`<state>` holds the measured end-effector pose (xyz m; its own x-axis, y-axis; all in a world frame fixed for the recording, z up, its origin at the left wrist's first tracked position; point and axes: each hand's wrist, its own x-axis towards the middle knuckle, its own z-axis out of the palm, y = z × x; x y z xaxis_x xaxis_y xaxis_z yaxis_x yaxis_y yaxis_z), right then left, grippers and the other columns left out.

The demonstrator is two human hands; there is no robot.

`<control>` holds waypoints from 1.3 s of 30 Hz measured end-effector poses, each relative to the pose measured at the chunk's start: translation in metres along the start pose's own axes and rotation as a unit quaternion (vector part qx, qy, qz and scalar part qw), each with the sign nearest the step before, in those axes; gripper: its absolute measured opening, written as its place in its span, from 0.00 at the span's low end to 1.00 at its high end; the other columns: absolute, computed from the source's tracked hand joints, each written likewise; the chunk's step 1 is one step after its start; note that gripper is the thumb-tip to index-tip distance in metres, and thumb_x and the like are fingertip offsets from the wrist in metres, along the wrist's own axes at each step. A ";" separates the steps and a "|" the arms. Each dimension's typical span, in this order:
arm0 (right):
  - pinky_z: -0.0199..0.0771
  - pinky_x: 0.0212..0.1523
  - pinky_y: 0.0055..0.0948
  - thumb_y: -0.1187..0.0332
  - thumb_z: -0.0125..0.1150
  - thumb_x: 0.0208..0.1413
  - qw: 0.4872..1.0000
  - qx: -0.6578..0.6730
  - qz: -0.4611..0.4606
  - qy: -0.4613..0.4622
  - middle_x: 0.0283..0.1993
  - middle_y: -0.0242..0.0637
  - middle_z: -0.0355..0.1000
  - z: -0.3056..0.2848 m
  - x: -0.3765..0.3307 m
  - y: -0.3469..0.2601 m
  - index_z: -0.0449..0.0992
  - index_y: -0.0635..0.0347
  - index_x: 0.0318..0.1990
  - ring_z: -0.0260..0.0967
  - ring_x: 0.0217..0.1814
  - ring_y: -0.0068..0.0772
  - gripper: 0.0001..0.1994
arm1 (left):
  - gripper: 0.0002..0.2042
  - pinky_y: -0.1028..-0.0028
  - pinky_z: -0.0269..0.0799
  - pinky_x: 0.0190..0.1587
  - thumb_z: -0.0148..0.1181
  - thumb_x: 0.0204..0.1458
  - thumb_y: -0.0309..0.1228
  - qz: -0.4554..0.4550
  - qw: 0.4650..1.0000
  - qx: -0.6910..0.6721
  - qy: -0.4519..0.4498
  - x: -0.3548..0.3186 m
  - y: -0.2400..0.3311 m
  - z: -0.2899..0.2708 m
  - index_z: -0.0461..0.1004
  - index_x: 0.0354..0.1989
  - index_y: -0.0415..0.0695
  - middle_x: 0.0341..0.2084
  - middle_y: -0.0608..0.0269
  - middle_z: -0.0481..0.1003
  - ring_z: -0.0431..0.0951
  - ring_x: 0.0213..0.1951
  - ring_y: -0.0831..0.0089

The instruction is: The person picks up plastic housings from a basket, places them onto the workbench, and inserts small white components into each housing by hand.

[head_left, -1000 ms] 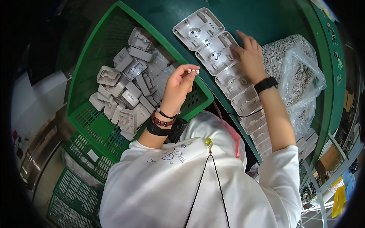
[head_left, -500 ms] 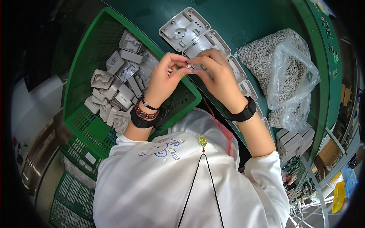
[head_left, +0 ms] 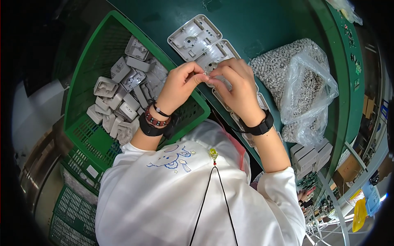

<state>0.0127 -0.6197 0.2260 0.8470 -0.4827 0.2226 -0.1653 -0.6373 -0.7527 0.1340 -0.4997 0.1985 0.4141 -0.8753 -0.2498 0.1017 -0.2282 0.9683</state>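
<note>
My left hand (head_left: 181,85) and my right hand (head_left: 237,86) meet fingertip to fingertip. Thumbs and forefingers pinch a small whitish part (head_left: 207,74), mostly covered by the fingers, so its exact kind is unclear. Under and beyond the hands runs a row of light grey plastic housings (head_left: 194,37), open side up, with ribs and round bosses inside. The right hand hides some of them. Beside the row, to the right, lies a clear plastic bag (head_left: 301,88) full of many tiny greyish parts.
On the left stands a green plastic crate (head_left: 74,102) holding several grey housings (head_left: 106,87). The green tabletop (head_left: 254,20) spreads at the back. Stacked grey housings (head_left: 308,158) sit at the right, below the bag. Another green crate (head_left: 74,213) is lower left.
The whole view has shifted slightly. Both hands stay together, and the fingers now cover more of the small part between them.
</note>
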 end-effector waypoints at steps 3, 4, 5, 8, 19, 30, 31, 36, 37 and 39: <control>0.61 0.36 0.30 0.74 0.64 0.35 0.998 -0.007 0.006 -0.060 0.28 0.31 0.68 -0.002 0.007 0.002 0.72 0.57 0.26 0.65 0.31 0.31 0.08 | 0.07 0.82 0.64 0.30 0.57 0.48 0.30 0.012 0.997 0.075 -0.020 0.005 0.009 -0.013 0.69 0.29 0.38 0.21 0.66 0.72 0.66 0.22 0.82; 0.61 0.36 0.29 0.73 0.64 0.35 0.997 -0.007 0.019 -0.081 0.28 0.30 0.68 -0.002 0.009 0.002 0.72 0.57 0.26 0.65 0.31 0.31 0.08 | 0.06 0.82 0.64 0.31 0.55 0.49 0.29 0.008 0.993 0.108 -0.041 0.007 0.010 -0.017 0.69 0.29 0.38 0.22 0.67 0.71 0.67 0.25 0.83; 0.60 0.36 0.29 0.73 0.64 0.35 0.994 -0.007 0.032 -0.102 0.28 0.29 0.68 -0.001 0.012 0.002 0.73 0.56 0.25 0.65 0.31 0.31 0.07 | 0.05 0.83 0.63 0.32 0.54 0.50 0.28 0.003 0.988 0.142 -0.061 0.008 0.010 -0.020 0.68 0.29 0.39 0.23 0.68 0.70 0.67 0.27 0.83; 0.60 0.36 0.29 0.71 0.65 0.35 0.989 0.027 0.075 -0.122 0.28 0.29 0.68 0.005 0.024 0.010 0.74 0.55 0.24 0.65 0.31 0.31 0.07 | 0.04 0.83 0.63 0.33 0.53 0.50 0.27 0.011 0.987 0.158 -0.018 0.010 0.005 -0.024 0.68 0.30 0.39 0.26 0.67 0.70 0.67 0.29 0.83; 0.60 0.39 0.31 0.68 0.65 0.31 0.933 -0.350 -0.039 -0.076 0.43 0.29 0.65 0.059 0.095 0.093 0.77 0.53 0.22 0.59 0.44 0.33 0.06 | 0.10 0.79 0.63 0.45 0.47 0.49 0.17 0.053 0.967 -0.093 0.233 -0.021 -0.031 -0.065 0.62 0.40 0.39 0.39 0.60 0.66 0.67 0.39 0.75; 0.58 0.44 0.30 0.69 0.63 0.34 0.893 -0.425 -0.051 -0.141 0.49 0.31 0.63 0.071 0.101 0.097 0.79 0.52 0.25 0.58 0.47 0.35 0.06 | 0.10 0.79 0.68 0.39 0.48 0.51 0.19 -0.028 0.946 -0.173 0.272 -0.042 -0.030 -0.059 0.60 0.41 0.39 0.38 0.57 0.67 0.70 0.31 0.77; 0.58 0.45 0.30 0.70 0.62 0.35 0.898 -0.409 -0.049 -0.155 0.49 0.32 0.63 0.067 0.099 0.096 0.79 0.52 0.26 0.58 0.48 0.36 0.06 | 0.10 0.79 0.68 0.39 0.48 0.51 0.19 -0.026 0.947 -0.172 0.270 -0.043 -0.031 -0.060 0.60 0.41 0.39 0.38 0.57 0.67 0.70 0.31 0.77; 0.59 0.49 0.33 0.72 0.59 0.41 0.961 -0.248 -0.042 -0.113 0.51 0.36 0.62 0.046 0.078 0.085 0.77 0.54 0.32 0.58 0.51 0.40 0.08 | 0.07 0.81 0.68 0.34 0.45 0.54 0.22 -0.063 0.952 -0.226 0.195 -0.054 -0.038 -0.065 0.62 0.40 0.39 0.35 0.59 0.68 0.68 0.26 0.80; 0.59 0.50 0.34 0.73 0.58 0.42 0.982 -0.179 -0.019 -0.064 0.52 0.37 0.61 0.024 0.066 0.092 0.77 0.55 0.34 0.57 0.51 0.41 0.09 | 0.06 0.81 0.67 0.34 0.45 0.54 0.22 -0.072 0.964 -0.191 0.172 -0.039 -0.028 -0.054 0.63 0.40 0.39 0.35 0.59 0.69 0.67 0.26 0.81; 0.59 0.51 0.36 0.74 0.56 0.45 0.988 -0.144 0.024 -0.051 0.50 0.40 0.62 -0.001 0.037 0.071 0.75 0.56 0.37 0.58 0.51 0.43 0.10 | 0.06 0.82 0.67 0.33 0.44 0.54 0.23 -0.070 0.970 -0.162 0.169 -0.039 -0.028 -0.043 0.63 0.40 0.39 0.35 0.60 0.69 0.66 0.25 0.81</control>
<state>0.0318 -0.6830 0.1815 0.8783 -0.4636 0.1168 -0.3314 -0.7665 -0.5501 0.1540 -0.4405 0.1817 0.6435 -0.6427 -0.4158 0.4342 -0.1409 0.8897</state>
